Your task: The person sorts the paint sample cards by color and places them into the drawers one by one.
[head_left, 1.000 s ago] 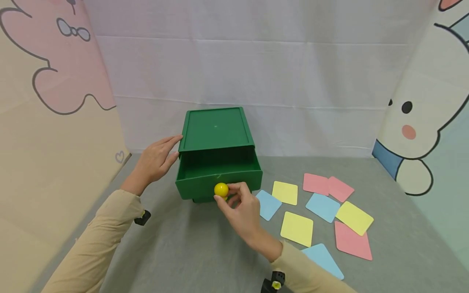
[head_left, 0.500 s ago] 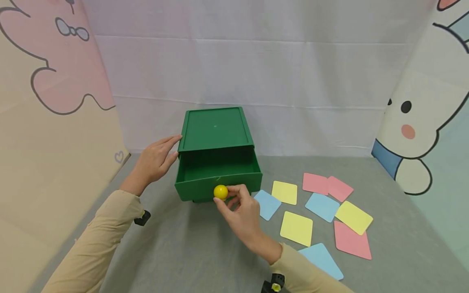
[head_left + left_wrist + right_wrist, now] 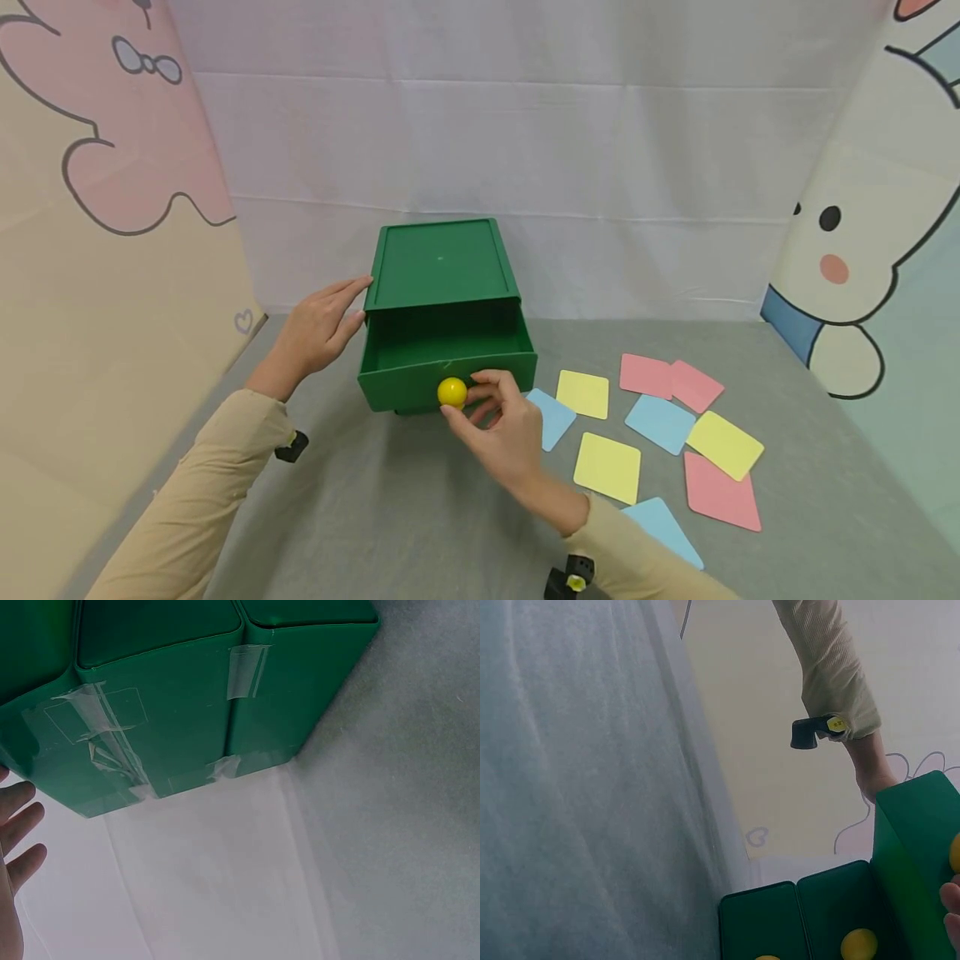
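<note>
A green drawer cabinet [image 3: 440, 267] stands at the back of the table, its top drawer [image 3: 401, 385] pulled out and nothing visible inside. The left wrist view shows stacked green units [image 3: 172, 712] joined with clear tape. My left hand [image 3: 311, 329] rests its fingertips against the cabinet's left side, fingers extended. On the drawer front is a round yellow knob [image 3: 452, 392]. My right hand [image 3: 501, 429] is right beside it, thumb at the knob's lower edge, index finger lifted off to the right. Below, in the right wrist view, a lower drawer has a yellow knob [image 3: 859, 944].
Several pink, blue and yellow cards lie to the right, among them a yellow card [image 3: 607, 467] and a pink card [image 3: 720, 496]. A white cloth backdrop [image 3: 600, 167] hangs behind the cabinet. Grey cloth [image 3: 360, 517] covers the table.
The drawer came out very slightly at first, then stayed still. My right hand has since shifted a little right, its index finger spreading away from the knob. My left hand has stayed put.
</note>
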Demonstrator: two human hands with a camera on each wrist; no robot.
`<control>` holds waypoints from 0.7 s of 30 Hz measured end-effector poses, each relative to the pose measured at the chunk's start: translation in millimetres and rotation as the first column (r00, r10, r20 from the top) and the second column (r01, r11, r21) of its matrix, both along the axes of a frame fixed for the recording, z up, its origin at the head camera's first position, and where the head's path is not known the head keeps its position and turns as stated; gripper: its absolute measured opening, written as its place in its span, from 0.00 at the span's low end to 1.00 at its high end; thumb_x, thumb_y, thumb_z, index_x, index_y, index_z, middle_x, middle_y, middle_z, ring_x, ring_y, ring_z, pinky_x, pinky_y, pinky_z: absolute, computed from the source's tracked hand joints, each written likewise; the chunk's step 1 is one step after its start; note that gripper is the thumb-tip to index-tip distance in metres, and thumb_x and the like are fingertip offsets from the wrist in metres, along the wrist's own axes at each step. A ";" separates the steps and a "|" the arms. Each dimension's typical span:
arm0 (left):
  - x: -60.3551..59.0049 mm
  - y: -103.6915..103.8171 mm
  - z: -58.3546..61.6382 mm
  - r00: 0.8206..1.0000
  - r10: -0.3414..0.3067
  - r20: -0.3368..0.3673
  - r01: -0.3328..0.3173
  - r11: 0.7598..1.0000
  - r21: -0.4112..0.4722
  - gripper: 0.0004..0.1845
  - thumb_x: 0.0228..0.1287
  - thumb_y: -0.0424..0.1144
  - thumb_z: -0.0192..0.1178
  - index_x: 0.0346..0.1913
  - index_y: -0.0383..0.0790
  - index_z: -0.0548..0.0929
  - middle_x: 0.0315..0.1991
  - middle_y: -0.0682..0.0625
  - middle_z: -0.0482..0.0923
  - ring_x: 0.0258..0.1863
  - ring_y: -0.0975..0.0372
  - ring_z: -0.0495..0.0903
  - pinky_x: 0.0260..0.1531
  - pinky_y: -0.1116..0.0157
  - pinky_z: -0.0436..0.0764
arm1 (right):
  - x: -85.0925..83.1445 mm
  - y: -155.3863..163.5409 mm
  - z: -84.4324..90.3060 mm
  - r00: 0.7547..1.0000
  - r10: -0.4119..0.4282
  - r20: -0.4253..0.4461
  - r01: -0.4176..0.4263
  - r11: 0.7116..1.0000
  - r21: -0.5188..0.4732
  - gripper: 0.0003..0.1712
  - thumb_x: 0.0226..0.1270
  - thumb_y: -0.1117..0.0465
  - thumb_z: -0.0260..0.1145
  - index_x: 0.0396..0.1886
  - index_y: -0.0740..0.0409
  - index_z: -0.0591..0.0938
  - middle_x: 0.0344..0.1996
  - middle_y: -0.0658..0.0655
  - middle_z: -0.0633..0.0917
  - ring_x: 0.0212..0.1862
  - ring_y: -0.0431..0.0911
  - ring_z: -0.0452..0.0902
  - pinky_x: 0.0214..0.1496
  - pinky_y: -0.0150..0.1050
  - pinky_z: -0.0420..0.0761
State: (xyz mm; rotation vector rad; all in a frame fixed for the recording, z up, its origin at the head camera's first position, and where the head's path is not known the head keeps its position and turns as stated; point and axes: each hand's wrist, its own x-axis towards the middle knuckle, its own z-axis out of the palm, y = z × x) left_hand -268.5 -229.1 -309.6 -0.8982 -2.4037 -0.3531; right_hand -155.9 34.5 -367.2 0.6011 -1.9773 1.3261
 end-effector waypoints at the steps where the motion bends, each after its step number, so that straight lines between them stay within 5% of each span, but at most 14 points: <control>1: 0.0 0.0 0.1 1.000 0.000 0.000 0.000 1.000 0.000 0.26 0.71 0.46 0.41 0.63 0.31 0.67 0.58 0.36 0.70 0.57 0.46 0.69 0.55 0.48 0.67 | 0.1 2.9 1.2 1.000 0.008 0.008 -0.009 1.000 0.002 0.23 0.46 0.61 0.74 0.41 0.62 0.75 0.26 0.53 0.84 0.19 0.38 0.76 0.18 0.31 0.75; 14: -0.5 0.7 0.6 1.000 0.003 0.000 -0.003 1.000 -0.010 0.26 0.70 0.46 0.42 0.63 0.32 0.66 0.58 0.36 0.69 0.57 0.46 0.69 0.55 0.47 0.67 | 5.1 75.6 -2.5 0.990 -0.002 0.138 -0.018 0.989 0.149 0.21 0.44 0.64 0.75 0.39 0.59 0.77 0.28 0.49 0.83 0.24 0.38 0.78 0.24 0.34 0.78; 21: -0.3 -0.6 0.2 1.000 0.002 -0.005 -0.002 1.000 -0.013 0.26 0.71 0.47 0.41 0.63 0.32 0.66 0.57 0.35 0.70 0.57 0.45 0.69 0.55 0.47 0.67 | 11.2 135.2 -10.3 0.940 -0.066 0.335 -0.054 0.940 0.338 0.22 0.46 0.60 0.74 0.43 0.57 0.79 0.33 0.47 0.82 0.31 0.40 0.78 0.31 0.36 0.80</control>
